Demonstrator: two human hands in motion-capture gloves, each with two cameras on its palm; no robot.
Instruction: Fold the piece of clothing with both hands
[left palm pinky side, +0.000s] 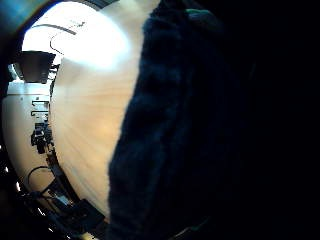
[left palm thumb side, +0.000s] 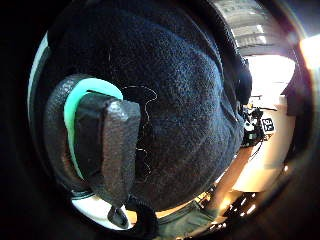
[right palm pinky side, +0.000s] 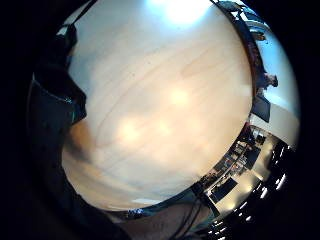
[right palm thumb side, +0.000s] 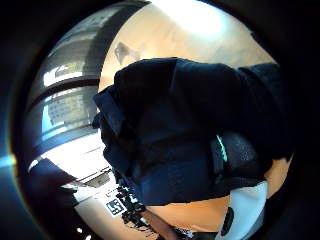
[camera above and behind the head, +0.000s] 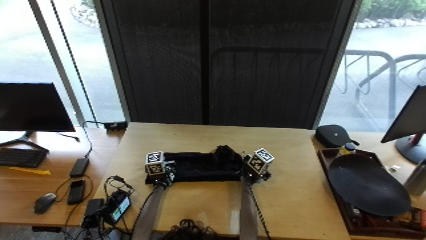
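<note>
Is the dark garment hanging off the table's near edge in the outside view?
No, the dark garment lies wholly on the table, with bare wood between it and the near edge.

Left hand (camera above and behind the head: 162, 175), right hand (camera above and behind the head: 251, 172) forward, level.

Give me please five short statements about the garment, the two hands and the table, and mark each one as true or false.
1. The garment is black. True.
2. The garment hangs over the table's edge. False: it lies wholly on the table, near the middle.
3. The left hand is at one end of the garment and the right hand is at the other. True.
4. The garment is spread out flat at full length. False: it is bunched into a short strip between the hands.
5. The left hand's thumb lies on the cloth. True, the left thumb side palm view shows it against the dark fabric.
</note>
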